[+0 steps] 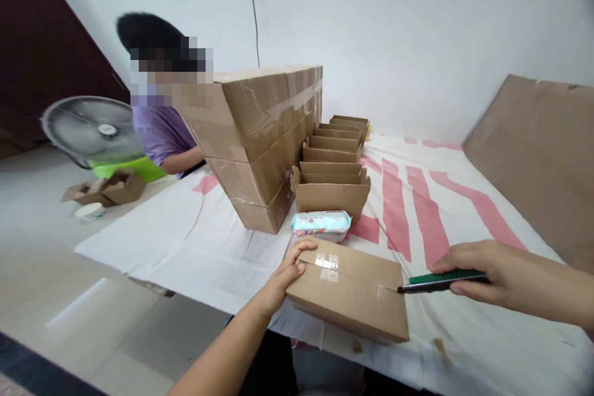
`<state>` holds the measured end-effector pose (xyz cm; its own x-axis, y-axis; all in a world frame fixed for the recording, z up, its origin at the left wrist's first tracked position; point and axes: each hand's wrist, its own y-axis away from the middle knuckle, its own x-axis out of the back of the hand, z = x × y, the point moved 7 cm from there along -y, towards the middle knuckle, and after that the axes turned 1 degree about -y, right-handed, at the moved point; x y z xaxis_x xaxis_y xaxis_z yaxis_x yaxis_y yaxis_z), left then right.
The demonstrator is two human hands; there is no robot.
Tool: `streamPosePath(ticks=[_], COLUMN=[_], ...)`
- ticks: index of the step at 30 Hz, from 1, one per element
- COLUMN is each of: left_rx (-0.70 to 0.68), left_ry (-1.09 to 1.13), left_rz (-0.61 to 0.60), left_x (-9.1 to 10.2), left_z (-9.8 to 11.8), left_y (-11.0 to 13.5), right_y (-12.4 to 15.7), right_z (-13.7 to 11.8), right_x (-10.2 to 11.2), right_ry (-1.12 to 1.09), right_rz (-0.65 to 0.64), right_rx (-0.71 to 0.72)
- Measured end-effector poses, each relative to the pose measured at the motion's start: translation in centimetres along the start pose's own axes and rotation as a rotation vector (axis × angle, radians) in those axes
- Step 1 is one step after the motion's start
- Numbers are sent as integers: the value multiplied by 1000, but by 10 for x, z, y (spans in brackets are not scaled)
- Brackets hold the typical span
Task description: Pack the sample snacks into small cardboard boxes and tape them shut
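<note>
A closed cardboard box [355, 306] lies at the front edge of the table, with short strips of clear tape across its top seam near the left end. My left hand [288, 272] grips the box's left end, fingers on top. My right hand [473, 272] is closed around a green and black utility knife [440, 281], whose tip meets the right end of the top seam. Whether the blade is in the cardboard I cannot tell. Just behind the box sits a light-blue soft packet [321, 223], like a pack of wipes.
Stacked taped cartons [264, 136] form a wall left of a row of open cardboard boxes [331, 198]. A large cardboard sheet [533, 161] leans at the right. Across the table, a person in a purple top [160, 130] sits near a fan [99, 130].
</note>
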<state>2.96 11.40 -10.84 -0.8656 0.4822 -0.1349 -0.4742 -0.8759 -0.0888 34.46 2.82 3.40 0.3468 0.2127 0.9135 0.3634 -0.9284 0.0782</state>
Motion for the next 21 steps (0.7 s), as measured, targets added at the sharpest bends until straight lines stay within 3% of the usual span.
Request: streamPosePath(ticks=[3, 6, 11, 16, 21], left_rx=[21, 24, 69, 47, -46], left_ry=[10, 42, 98, 104, 83], left_rz=[-2, 0, 18, 8, 11], left_x=[0, 1, 3, 6, 10], left_z=[-3, -6, -13, -14, -9], left_y=[0, 0, 2, 4, 6], right_y=[17, 33, 53, 53, 52], right_z=[23, 60, 116, 121, 122], right_x=[-10, -27, -90, -154, -177], right_ry=[-101, -261, -392, -254, -153], right_rz=[-76, 36, 274, 271, 215], right_rx=[-56, -170, -363, -313, -281])
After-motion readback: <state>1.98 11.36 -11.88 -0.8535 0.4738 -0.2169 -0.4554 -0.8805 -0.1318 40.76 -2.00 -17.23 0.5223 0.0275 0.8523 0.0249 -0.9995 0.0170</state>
